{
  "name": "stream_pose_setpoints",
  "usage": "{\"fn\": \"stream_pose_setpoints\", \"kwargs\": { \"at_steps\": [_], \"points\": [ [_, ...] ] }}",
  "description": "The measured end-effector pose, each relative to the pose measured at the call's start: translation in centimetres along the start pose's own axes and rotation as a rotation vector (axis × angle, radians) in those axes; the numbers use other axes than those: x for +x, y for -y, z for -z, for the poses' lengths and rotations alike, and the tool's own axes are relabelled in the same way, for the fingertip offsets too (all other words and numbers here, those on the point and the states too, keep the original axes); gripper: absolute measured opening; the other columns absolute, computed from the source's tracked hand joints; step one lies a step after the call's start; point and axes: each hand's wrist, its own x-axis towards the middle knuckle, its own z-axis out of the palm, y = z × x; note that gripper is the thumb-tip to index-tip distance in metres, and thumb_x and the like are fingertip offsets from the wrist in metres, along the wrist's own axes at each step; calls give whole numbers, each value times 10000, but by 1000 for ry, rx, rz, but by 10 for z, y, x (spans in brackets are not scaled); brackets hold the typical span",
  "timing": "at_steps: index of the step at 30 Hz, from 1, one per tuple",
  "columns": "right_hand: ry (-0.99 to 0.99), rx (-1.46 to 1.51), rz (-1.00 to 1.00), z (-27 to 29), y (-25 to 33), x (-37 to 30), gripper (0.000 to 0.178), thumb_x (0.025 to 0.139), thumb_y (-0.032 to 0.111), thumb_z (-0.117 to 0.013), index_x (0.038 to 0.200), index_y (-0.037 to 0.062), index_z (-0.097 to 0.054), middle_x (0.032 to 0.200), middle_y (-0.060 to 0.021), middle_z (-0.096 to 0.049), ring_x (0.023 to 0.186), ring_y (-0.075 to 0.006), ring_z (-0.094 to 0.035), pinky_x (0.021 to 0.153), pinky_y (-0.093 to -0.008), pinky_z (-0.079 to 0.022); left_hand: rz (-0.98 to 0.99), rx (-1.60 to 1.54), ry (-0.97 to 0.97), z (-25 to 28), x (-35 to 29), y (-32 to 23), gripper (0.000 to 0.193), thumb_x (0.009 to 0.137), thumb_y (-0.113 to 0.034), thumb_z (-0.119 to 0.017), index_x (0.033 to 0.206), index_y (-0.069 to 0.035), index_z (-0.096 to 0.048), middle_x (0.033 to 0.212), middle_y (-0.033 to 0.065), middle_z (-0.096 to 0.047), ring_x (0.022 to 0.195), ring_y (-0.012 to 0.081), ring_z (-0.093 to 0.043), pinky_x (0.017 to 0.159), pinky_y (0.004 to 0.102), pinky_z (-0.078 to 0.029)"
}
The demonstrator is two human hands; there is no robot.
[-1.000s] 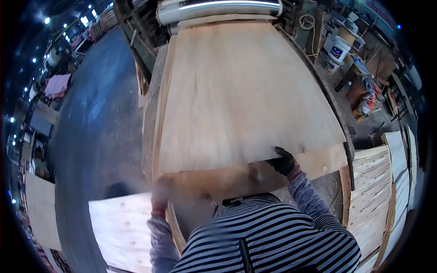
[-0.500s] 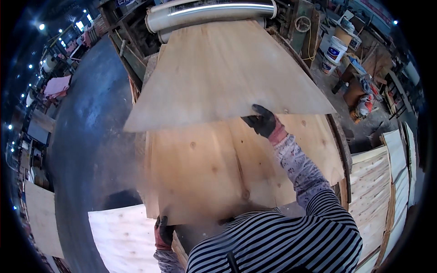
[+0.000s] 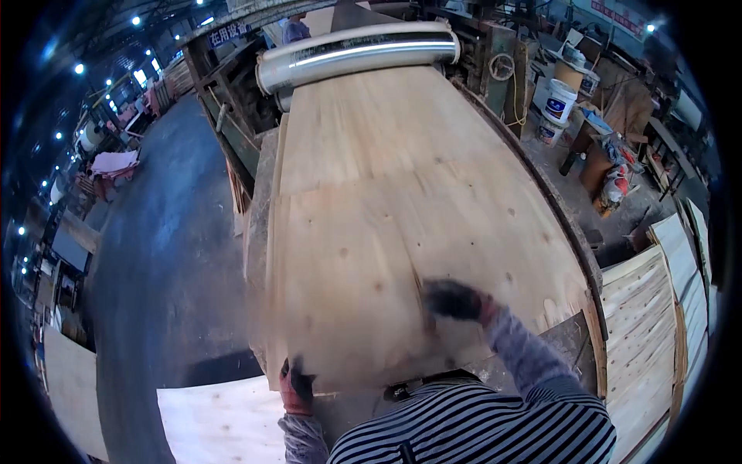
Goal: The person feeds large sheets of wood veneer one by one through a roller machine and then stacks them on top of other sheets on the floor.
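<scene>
A thin wood veneer sheet (image 3: 348, 263) with knots and a dark crack lies in front of me. Its near left corner is between the fingers and thumb of my left hand (image 3: 297, 385), in a dark-palmed, red-cuffed glove. Over the right part of this sheet is my gloved right hand (image 3: 454, 300); motion smears its fingers, and I cannot tell whether it touches the wood. Farther off, another veneer sheet (image 3: 371, 116) lies flat, its far end at a shiny metal roller (image 3: 359, 56).
Dark rails (image 3: 533, 182) flank the sheets. Veneer stacks stand low on the right (image 3: 641, 325), and a pale sheet (image 3: 220, 421) lies low on the left. White buckets (image 3: 559, 100) and clutter are at the far right. A person's sleeve (image 3: 295, 31) shows behind the roller.
The far sheet's near edge, raised at my right hand before, now lies down nearer the roller. My right hand has let go and come back toward me. The view has tilted up slightly.
</scene>
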Motion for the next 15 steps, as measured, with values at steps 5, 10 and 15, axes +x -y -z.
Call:
{"fn": "stream_pose_setpoints", "kwargs": {
  "at_steps": [5,10,15],
  "points": [
    [-306,311,-346,-6,-90,-96,483,891,365,-451,1251,46,-420,1205,-117,-510,1072,-254,-506,930,-385,-392,8,-220,-1,0,45,-4,452,665,2,-584,1114,-31,-539,984,138,-582,860,287,-573,729,339,-471],
    [-344,497,7,2,-117,-108,496,889,381,-450,1257,51,-408,1246,-119,-471,1149,-255,-447,993,-399,-339,-296,-132,-83,9,59,-17,313,805,-114,-566,1092,2,-516,1054,138,-554,933,243,-568,753,345,-498],
    [-601,301,476,14,-89,-97,519,856,383,-501,1242,48,-412,1167,-104,-527,1075,-221,-500,895,-373,-425,191,-711,-106,15,65,-40,368,795,-192,-526,1105,7,-523,1032,151,-575,955,257,-554,791,331,-454]
  ]
}}
